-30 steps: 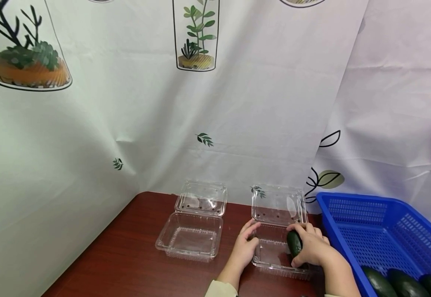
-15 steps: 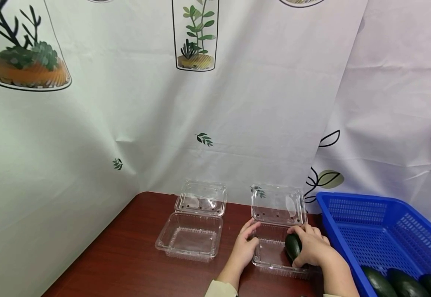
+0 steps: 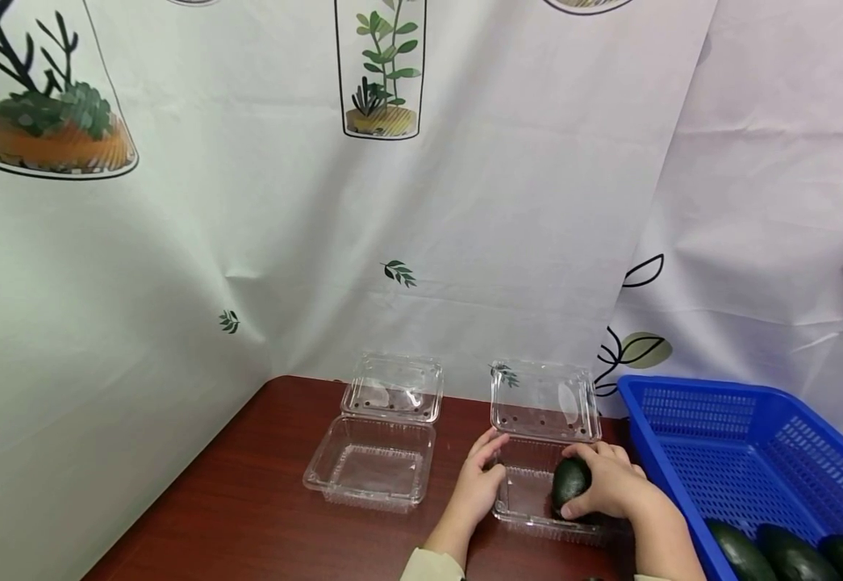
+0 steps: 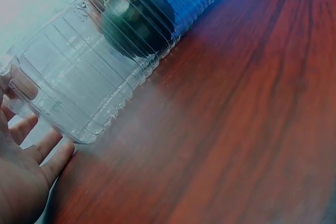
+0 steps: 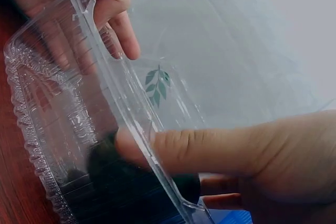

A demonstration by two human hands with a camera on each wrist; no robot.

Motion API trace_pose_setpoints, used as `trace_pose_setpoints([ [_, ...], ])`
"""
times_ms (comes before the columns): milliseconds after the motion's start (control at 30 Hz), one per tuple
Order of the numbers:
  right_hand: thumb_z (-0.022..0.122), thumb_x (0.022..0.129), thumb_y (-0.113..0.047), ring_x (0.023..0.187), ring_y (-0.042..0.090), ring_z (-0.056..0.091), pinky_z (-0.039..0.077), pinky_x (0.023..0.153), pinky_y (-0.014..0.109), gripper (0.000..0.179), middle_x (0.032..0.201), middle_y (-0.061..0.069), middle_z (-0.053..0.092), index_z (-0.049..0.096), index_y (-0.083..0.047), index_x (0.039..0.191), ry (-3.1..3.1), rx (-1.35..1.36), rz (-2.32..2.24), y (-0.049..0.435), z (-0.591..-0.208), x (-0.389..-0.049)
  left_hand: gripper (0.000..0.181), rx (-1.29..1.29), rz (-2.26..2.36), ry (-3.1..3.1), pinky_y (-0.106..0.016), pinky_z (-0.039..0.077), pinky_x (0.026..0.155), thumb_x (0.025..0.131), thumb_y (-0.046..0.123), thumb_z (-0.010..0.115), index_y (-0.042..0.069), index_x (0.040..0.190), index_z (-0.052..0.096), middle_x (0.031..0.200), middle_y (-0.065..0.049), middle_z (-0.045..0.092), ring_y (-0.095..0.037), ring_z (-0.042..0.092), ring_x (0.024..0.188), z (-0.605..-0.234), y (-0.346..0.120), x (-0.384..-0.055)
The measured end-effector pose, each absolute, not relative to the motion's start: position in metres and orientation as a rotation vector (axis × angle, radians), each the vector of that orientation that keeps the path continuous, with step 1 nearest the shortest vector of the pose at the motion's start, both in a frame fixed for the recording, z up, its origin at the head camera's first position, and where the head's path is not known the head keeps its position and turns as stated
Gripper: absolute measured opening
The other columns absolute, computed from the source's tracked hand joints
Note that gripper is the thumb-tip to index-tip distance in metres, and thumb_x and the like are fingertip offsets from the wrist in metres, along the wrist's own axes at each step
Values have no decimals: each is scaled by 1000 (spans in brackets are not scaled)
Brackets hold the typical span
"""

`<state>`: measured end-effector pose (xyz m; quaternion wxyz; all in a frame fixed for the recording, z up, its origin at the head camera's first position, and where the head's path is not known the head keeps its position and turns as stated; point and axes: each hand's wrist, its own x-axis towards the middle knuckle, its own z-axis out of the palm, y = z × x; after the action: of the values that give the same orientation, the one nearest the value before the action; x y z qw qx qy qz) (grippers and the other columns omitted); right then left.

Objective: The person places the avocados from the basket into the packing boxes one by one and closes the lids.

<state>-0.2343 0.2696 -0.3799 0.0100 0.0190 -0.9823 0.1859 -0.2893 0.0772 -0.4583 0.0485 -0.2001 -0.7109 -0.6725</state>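
In the head view, my right hand (image 3: 613, 482) grips a dark green, glossy avocado (image 3: 570, 482) inside the right-hand clear plastic clamshell box (image 3: 526, 482). Its thumb lies on the near side of the avocado, its fingers over the far side. My left hand (image 3: 477, 482) rests against the box's left side with fairly straight fingers. Through the clear wall, the left wrist view shows the avocado (image 4: 137, 24) low in the box, beside the left hand (image 4: 26, 171). The right wrist view has the right thumb (image 5: 199, 150) across the front rim, onto the avocado.
A second clamshell box (image 3: 381, 460), lid raised, stands to the left on the red-brown table (image 3: 247, 500). At right, a blue plastic basket (image 3: 719, 389) holds several avocados (image 3: 791, 553) near its front. A printed white cloth (image 3: 479, 202) hangs behind the table.
The avocado has turned and shifted slightly left inside the box, with my right hand still on it. My left hand and both boxes have stayed in place.
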Motion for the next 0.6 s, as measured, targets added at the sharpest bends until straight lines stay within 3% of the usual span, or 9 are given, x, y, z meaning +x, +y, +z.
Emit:
trace_pose_setpoints([
  [233,74,67,-51,112,43,37,34,78,64,60,118,21,51,62,-12,111,-3065,35,613,268,-379,-234,48,-610,-2061,-2165,-33,37,94,73,-6,52,0,120,60,139,-16,41,-31,48,117,-457,76,-288],
  [367,74,69,-47,114,42,35,33,79,64,53,118,19,53,62,-13,108,-3072,21,642,268,-379,-234,48,-613,-2059,-2163,-32,38,94,73,-5,52,0,120,60,138,-15,42,-31,49,116,-457,76,-288],
  [600,74,70,-46,115,42,34,32,80,63,57,117,17,54,60,-10,113,-3081,11,656,268,-377,-235,49,-608,-2074,-2160,-32,37,94,73,-6,51,1,121,60,139,-15,42,-30,49,116,-458,77,-288],
])
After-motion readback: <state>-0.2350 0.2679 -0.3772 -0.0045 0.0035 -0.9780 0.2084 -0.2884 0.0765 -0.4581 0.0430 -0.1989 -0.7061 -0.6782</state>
